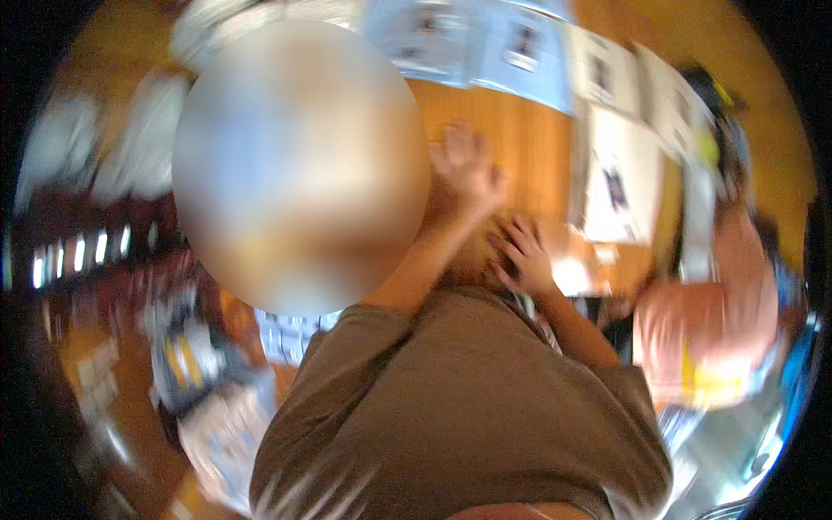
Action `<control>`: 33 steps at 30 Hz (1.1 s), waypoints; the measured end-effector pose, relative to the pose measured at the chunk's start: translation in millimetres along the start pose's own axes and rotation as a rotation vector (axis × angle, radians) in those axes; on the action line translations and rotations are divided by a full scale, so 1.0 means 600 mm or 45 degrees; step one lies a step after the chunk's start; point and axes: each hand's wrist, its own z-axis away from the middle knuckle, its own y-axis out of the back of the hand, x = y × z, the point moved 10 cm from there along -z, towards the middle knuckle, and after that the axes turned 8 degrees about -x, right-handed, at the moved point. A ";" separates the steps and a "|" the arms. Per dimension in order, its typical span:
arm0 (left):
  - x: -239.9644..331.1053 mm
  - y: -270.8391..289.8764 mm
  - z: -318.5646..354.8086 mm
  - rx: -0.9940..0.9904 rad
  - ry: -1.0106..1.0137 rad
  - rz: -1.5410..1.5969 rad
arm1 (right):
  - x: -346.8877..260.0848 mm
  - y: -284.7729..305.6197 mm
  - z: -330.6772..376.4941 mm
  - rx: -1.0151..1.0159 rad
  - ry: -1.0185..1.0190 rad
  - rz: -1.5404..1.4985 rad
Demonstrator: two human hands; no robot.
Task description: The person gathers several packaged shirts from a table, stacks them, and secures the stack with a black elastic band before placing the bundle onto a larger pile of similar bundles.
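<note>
My left hand (468, 165) is over the wooden table (533, 147), fingers spread and nothing seen in them. Closer to my body, my right hand (524, 256) hovers or rests by the table's near edge; its fingers are apart and it holds nothing visible. Motion smears both, so contact with the wood cannot be told. Beyond them lie flat light-blue packets (524, 56) in clear wrapping with small labels. To the right of my hands is a white packet (617, 186) with a dark picture on it. A large blurred patch hides the area left of my left hand.
Cream packets (602, 74) continue along the table's far right. A person in a pink top (706, 338) is close on my right. White plastic-wrapped bundles (143, 143) stand at far left. Small blue packets (290, 334) and a dark bag (195, 355) are by my left side.
</note>
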 end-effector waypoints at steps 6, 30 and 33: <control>0.056 -0.040 0.020 -0.111 -0.181 -0.035 | 0.001 0.035 0.052 0.083 -0.175 0.012; 0.097 -0.033 0.021 -0.021 -0.524 -0.074 | 0.028 0.030 0.063 0.256 -0.135 -0.049; 0.139 -0.046 0.017 -0.212 -0.520 0.066 | 0.017 -0.012 0.088 0.175 -0.196 0.121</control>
